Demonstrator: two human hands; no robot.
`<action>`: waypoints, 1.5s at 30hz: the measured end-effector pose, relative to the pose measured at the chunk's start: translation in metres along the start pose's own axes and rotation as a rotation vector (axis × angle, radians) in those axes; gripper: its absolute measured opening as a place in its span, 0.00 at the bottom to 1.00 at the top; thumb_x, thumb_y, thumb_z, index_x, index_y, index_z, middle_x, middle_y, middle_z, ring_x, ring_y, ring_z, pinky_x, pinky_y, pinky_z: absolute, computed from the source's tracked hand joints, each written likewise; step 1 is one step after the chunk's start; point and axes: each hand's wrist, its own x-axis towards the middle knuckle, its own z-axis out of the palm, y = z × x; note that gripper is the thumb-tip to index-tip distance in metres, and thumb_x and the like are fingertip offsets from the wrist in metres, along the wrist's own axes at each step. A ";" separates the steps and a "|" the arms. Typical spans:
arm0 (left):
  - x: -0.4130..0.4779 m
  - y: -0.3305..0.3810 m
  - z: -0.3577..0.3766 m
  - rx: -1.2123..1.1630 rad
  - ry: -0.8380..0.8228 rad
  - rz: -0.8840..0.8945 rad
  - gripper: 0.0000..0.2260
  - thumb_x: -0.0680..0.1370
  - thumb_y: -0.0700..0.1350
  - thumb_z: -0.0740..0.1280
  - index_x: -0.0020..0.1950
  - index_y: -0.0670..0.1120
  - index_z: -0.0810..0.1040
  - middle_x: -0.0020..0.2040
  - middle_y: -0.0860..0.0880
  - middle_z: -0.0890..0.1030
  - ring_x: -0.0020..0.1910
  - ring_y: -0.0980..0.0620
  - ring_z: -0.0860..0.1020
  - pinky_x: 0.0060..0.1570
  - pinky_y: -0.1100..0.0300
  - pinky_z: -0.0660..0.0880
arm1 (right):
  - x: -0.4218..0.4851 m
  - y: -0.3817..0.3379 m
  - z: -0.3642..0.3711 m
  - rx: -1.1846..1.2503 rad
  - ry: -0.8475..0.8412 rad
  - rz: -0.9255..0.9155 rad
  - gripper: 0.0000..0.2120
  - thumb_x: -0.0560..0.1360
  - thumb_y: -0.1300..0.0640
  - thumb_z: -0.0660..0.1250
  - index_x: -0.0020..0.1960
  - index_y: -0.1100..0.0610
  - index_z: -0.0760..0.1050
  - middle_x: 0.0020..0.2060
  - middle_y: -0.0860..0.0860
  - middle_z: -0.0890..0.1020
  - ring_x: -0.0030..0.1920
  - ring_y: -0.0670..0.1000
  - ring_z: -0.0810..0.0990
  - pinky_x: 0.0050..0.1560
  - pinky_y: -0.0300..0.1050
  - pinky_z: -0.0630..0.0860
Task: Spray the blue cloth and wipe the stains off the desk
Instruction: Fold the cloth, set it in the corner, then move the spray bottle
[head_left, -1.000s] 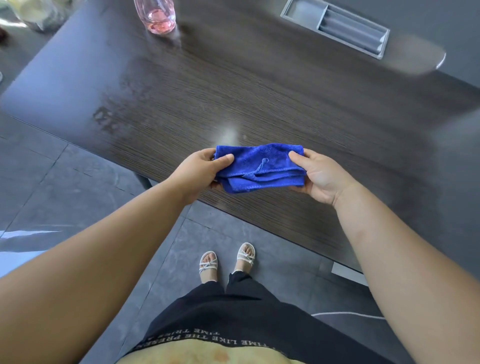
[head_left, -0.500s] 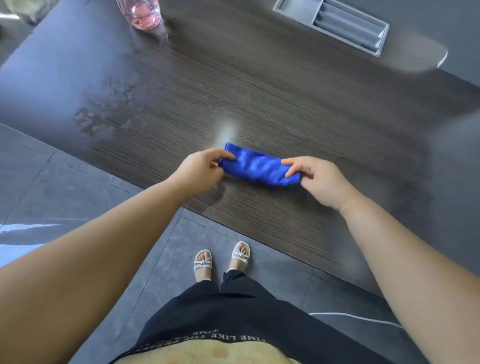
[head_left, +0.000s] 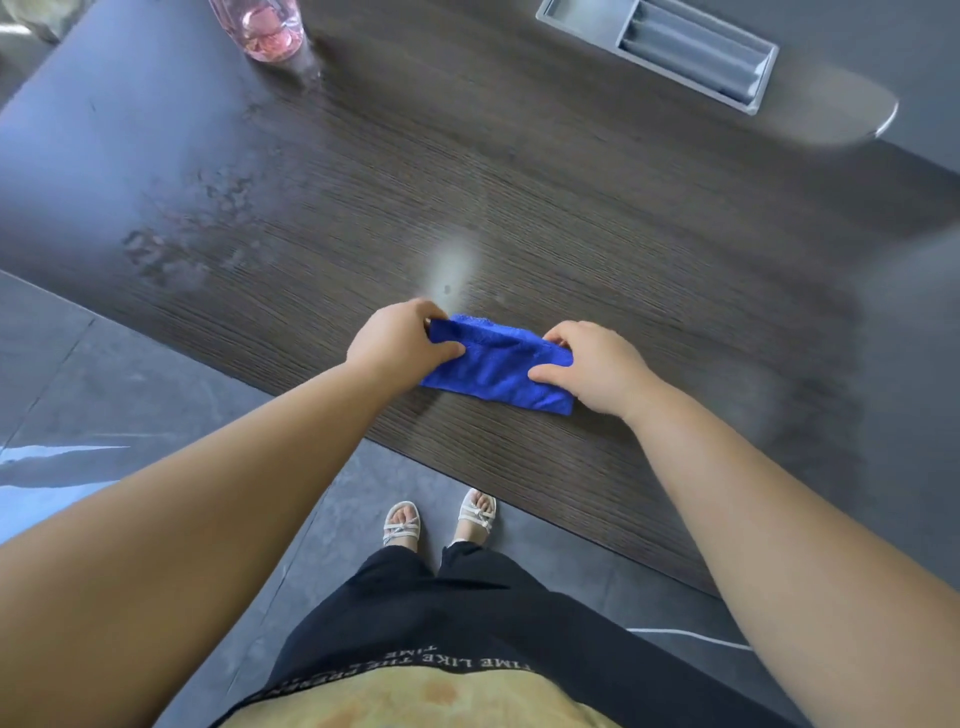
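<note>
A folded blue cloth (head_left: 493, 366) lies flat on the dark wood-grain desk (head_left: 571, 208), close to its front edge. My left hand (head_left: 400, 345) pinches the cloth's left end, thumb on top. My right hand (head_left: 592, 366) grips its right end, fingers curled over the far edge and thumb on the near side. Smeary stains (head_left: 182, 234) mark the desk to the left of the cloth. The base of a clear bottle with pink liquid (head_left: 265, 28) stands at the desk's far left; its top is out of view.
A grey recessed cable tray (head_left: 670, 47) is set into the desk at the far right. A small dark speck (head_left: 448, 289) sits just beyond the cloth. Grey floor tiles (head_left: 104, 389) lie below the desk's front edge, with my feet near it.
The cloth, held up between both hands a second ago, has come down onto the desk and now lies flat. Both hands still hold its ends.
</note>
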 end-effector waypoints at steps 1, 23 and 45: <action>0.003 0.002 0.001 0.024 -0.007 0.014 0.17 0.72 0.52 0.70 0.59 0.49 0.76 0.49 0.50 0.79 0.50 0.49 0.76 0.48 0.58 0.71 | -0.001 0.001 -0.002 0.008 -0.005 0.003 0.18 0.73 0.47 0.68 0.60 0.52 0.73 0.57 0.49 0.75 0.57 0.52 0.74 0.51 0.43 0.66; 0.081 0.283 0.122 -0.070 -0.347 0.335 0.10 0.76 0.47 0.65 0.50 0.42 0.80 0.39 0.48 0.77 0.40 0.47 0.74 0.47 0.53 0.76 | -0.056 0.249 -0.108 1.230 0.589 0.540 0.14 0.75 0.63 0.65 0.58 0.51 0.71 0.56 0.50 0.79 0.50 0.51 0.80 0.55 0.52 0.76; 0.095 0.372 0.224 0.427 -0.060 0.535 0.26 0.77 0.54 0.60 0.74 0.53 0.57 0.72 0.48 0.62 0.70 0.44 0.57 0.68 0.48 0.58 | -0.021 0.389 -0.152 -0.343 0.590 0.324 0.21 0.77 0.48 0.60 0.69 0.51 0.70 0.68 0.56 0.70 0.62 0.64 0.70 0.53 0.58 0.70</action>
